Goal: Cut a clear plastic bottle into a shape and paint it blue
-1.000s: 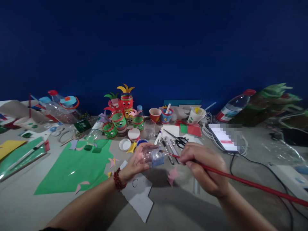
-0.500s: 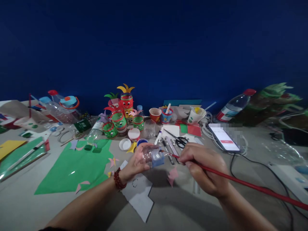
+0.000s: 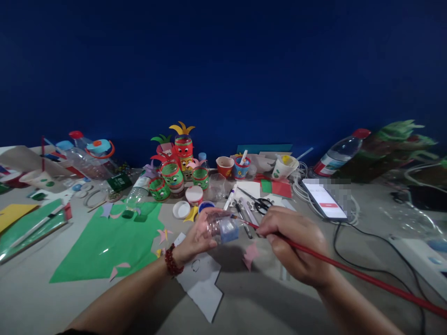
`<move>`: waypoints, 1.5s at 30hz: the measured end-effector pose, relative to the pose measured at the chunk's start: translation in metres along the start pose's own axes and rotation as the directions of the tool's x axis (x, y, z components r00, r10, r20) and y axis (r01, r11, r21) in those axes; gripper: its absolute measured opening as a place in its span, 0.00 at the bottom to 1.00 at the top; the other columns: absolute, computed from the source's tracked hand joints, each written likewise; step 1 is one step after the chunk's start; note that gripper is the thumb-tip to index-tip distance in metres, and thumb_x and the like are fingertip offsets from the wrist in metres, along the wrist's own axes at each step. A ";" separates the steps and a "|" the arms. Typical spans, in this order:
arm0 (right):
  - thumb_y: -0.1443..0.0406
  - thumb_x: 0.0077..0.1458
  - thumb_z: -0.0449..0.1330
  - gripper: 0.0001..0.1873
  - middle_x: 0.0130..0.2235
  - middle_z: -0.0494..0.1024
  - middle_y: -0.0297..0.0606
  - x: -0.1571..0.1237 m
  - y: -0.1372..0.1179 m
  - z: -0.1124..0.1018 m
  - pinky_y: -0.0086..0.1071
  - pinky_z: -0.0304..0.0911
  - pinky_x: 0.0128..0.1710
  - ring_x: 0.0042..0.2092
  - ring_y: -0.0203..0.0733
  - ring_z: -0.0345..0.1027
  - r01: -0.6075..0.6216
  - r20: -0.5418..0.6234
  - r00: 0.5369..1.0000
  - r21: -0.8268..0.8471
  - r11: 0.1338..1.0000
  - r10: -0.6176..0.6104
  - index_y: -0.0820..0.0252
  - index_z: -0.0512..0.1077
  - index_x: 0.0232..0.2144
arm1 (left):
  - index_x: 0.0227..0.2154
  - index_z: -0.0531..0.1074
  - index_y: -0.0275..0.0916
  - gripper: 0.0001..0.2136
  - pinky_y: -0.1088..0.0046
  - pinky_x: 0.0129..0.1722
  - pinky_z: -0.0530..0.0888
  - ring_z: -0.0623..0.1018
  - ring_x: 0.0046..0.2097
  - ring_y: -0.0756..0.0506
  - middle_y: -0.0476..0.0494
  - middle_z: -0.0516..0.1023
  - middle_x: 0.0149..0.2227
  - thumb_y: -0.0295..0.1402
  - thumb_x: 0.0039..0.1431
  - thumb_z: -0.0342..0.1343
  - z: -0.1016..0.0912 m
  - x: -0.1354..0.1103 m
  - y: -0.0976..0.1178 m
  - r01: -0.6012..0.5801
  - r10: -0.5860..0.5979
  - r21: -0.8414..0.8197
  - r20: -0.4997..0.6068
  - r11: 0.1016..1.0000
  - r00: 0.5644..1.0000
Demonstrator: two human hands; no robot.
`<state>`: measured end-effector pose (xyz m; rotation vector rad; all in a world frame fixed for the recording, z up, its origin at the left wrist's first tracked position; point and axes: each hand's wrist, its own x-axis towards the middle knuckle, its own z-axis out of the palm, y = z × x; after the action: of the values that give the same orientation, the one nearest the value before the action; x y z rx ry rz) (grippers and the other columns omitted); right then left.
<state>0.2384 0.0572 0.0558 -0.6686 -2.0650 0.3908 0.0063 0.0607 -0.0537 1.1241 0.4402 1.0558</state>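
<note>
My left hand [image 3: 200, 232] is wrapped round a clear plastic bottle piece [image 3: 223, 227] with a patch of blue on it, tilted on its side above the table. In my right hand [image 3: 296, 242] is a long red-handled paintbrush [image 3: 363, 270], its tip against or very near the upper edge of the plastic; I cannot tell if they touch. Just behind the left hand stands an open pot of blue paint [image 3: 206, 206]. A cut sheet of white paper [image 3: 204, 284] lies below the left wrist, and a pink paper scrap [image 3: 251, 255] between the hands.
Green paper [image 3: 115, 246] with scraps spreads to the left. Decorated bottle cups [image 3: 171, 174] with paper leaves stand at the back. Black scissors [image 3: 260, 202] and pens lie behind the hands. A lit phone [image 3: 324, 200] and cables are at right, near a red-capped bottle [image 3: 342, 151].
The paintbrush and my right hand have shifted very slightly to the left along the plastic. My left hand holds the piece almost unmoved.
</note>
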 end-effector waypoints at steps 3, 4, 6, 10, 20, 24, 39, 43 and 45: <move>0.72 0.53 0.51 0.09 0.23 0.72 0.34 -0.001 0.000 0.001 0.33 0.56 0.25 0.25 0.38 0.62 -0.004 0.031 1.000 0.005 1.000 0.004 0.58 0.70 0.28 | 0.56 0.62 0.46 0.32 0.45 0.59 0.64 0.63 0.64 0.29 0.35 0.65 0.61 0.41 0.49 0.67 0.000 0.000 0.000 -0.002 0.002 0.006 -0.005 1.000 1.000; 0.72 0.53 0.51 0.09 0.22 0.71 0.33 -0.001 0.000 0.001 0.33 0.55 0.25 0.24 0.38 0.61 -0.005 0.047 0.999 0.020 1.000 0.004 0.57 0.69 0.27 | 0.56 0.62 0.45 0.32 0.44 0.59 0.64 0.63 0.64 0.29 0.35 0.65 0.61 0.41 0.49 0.68 0.000 0.000 0.000 -0.003 0.003 0.005 -0.007 1.000 1.000; 0.72 0.53 0.51 0.09 0.22 0.70 0.32 -0.002 -0.001 -0.001 0.32 0.55 0.25 0.24 0.37 0.60 -0.014 0.072 0.997 0.054 0.998 0.010 0.57 0.68 0.26 | 0.56 0.62 0.45 0.32 0.44 0.60 0.64 0.64 0.64 0.29 0.35 0.65 0.61 0.41 0.48 0.68 0.000 0.000 -0.001 0.000 0.000 -0.002 -0.009 1.000 1.000; 0.72 0.53 0.52 0.08 0.23 0.72 0.33 -0.001 -0.002 -0.003 0.32 0.55 0.26 0.25 0.37 0.62 -0.027 0.048 0.999 0.069 0.997 0.024 0.58 0.68 0.28 | 0.56 0.62 0.46 0.33 0.43 0.60 0.63 0.64 0.64 0.29 0.35 0.65 0.61 0.41 0.49 0.68 0.000 0.000 -0.001 0.014 -0.014 -0.007 -0.001 1.000 1.000; 0.72 0.53 0.51 0.09 0.21 0.69 0.31 0.000 -0.004 -0.003 0.32 0.55 0.25 0.23 0.36 0.60 -0.013 0.067 0.998 0.074 0.997 0.008 0.57 0.67 0.26 | 0.56 0.62 0.45 0.32 0.43 0.60 0.63 0.62 0.65 0.28 0.34 0.64 0.61 0.41 0.49 0.68 0.000 0.000 -0.001 -0.002 0.002 0.013 0.004 1.000 1.000; 0.73 0.53 0.52 0.09 0.24 0.73 0.34 -0.001 -0.003 -0.002 0.33 0.57 0.26 0.25 0.38 0.63 -0.023 0.003 1.000 0.030 0.999 0.022 0.57 0.70 0.29 | 0.56 0.63 0.46 0.32 0.46 0.59 0.64 0.62 0.65 0.29 0.35 0.64 0.61 0.41 0.49 0.67 0.001 0.000 0.000 -0.016 0.016 -0.001 0.018 1.000 1.000; 0.73 0.53 0.53 0.08 0.23 0.73 0.35 0.000 -0.002 0.002 0.33 0.57 0.25 0.25 0.39 0.65 -0.017 -0.026 1.000 -0.045 0.999 0.015 0.58 0.70 0.28 | 0.56 0.63 0.46 0.32 0.46 0.60 0.65 0.64 0.64 0.30 0.35 0.65 0.61 0.41 0.49 0.68 0.002 0.000 0.002 -0.024 0.024 0.003 0.023 1.000 0.999; 0.73 0.52 0.52 0.09 0.21 0.71 0.32 0.000 -0.005 0.001 0.32 0.56 0.23 0.22 0.37 0.62 -0.010 0.010 1.000 0.006 1.000 0.010 0.57 0.69 0.27 | 0.56 0.63 0.46 0.32 0.45 0.60 0.64 0.62 0.65 0.29 0.35 0.65 0.62 0.41 0.49 0.68 0.001 -0.001 0.002 -0.008 0.008 0.005 0.016 1.000 1.000; 0.73 0.52 0.52 0.09 0.21 0.72 0.32 0.000 -0.006 0.000 0.32 0.57 0.24 0.22 0.37 0.63 -0.007 -0.012 1.000 0.011 1.000 0.007 0.56 0.70 0.28 | 0.56 0.63 0.46 0.32 0.45 0.60 0.65 0.62 0.66 0.29 0.35 0.65 0.62 0.41 0.49 0.68 0.002 -0.001 0.002 -0.008 0.008 0.000 0.016 1.000 1.000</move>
<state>0.2365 0.0521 0.0588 -0.6702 -2.0480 0.4006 0.0062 0.0591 -0.0518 1.1348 0.4237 1.0537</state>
